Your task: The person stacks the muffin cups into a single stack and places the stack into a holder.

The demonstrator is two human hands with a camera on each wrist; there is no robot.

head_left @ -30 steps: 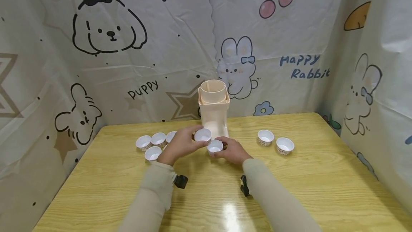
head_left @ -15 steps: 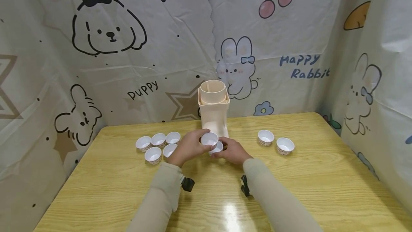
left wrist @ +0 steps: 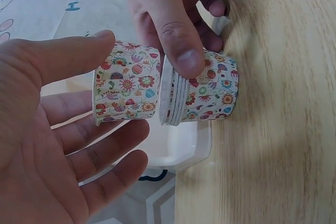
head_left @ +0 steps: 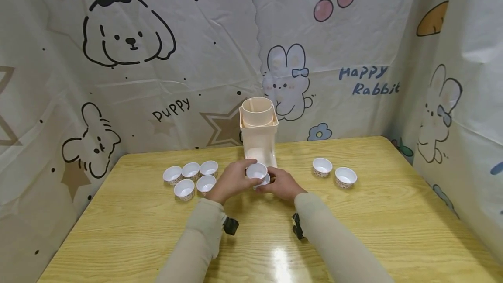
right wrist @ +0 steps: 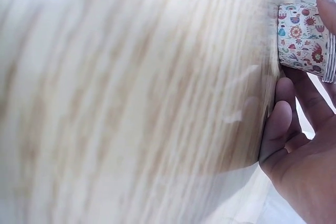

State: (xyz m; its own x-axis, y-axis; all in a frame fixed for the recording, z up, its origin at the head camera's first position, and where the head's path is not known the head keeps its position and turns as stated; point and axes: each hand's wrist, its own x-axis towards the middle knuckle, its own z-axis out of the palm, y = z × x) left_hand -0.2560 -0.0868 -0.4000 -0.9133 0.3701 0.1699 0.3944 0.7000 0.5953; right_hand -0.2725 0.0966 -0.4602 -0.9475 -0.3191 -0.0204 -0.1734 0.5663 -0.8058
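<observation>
My left hand (head_left: 232, 181) pinches a small paper baking cup (left wrist: 127, 81), white inside and printed with colourful flowers outside. Just beside it, my right hand (head_left: 287, 185) holds a short stack of matching cups (left wrist: 214, 88), several rims showing nested together. In the left wrist view the single cup's base faces the stack's rims, with hardly any gap; I cannot tell whether they touch. From the head view the single cup partly covers the stack. In the right wrist view the stack's base is at or very near the tabletop.
Several separate cups (head_left: 184, 190) stand in two rows at the left of the wooden table (head_left: 129, 230). Two more cups (head_left: 322, 167) stand at the right. Behind my hands rises a cream plastic holder (head_left: 259, 136) with a round tube on top. A printed curtain (head_left: 220, 56) surrounds the table.
My left hand has carried its cup to the right, from beside the stack to over it, uncovering cups at the left. The right hand stays with the stack. The head view shifts slightly.
</observation>
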